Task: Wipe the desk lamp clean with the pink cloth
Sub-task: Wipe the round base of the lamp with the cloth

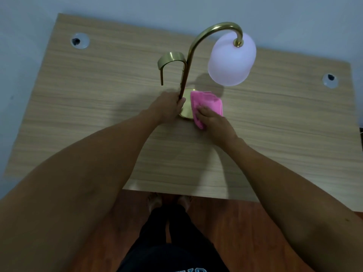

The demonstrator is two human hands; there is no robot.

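The brass desk lamp with curved gooseneck stem and pale pink bell-shaped shade (231,59) stands near the middle of the light wood-grain desk (98,114), its round brass base (186,112) partly covered by both hands. The left hand (169,107) grips the lower stem, fingers curled round it just above the base, and steadies the lamp. The right hand (212,118) presses the folded pink cloth (208,103) flat against the right side of the base; its fingers lie extended on the cloth and do not appear to pinch it.

The stem's long axis rises from the base away from the person, then arcs right to the shade, which hangs above and beyond the cloth. The right hand is therefore the nearer one to both shade and upper stem. In all likelihood base wiping is in progress, with stem, shade and the short brass side loop (170,61) remaining.

Open desk surface lies on every side. The near desk edge sits well behind the wrists. Two round cable grommets (79,40) lie well apart from the work area.
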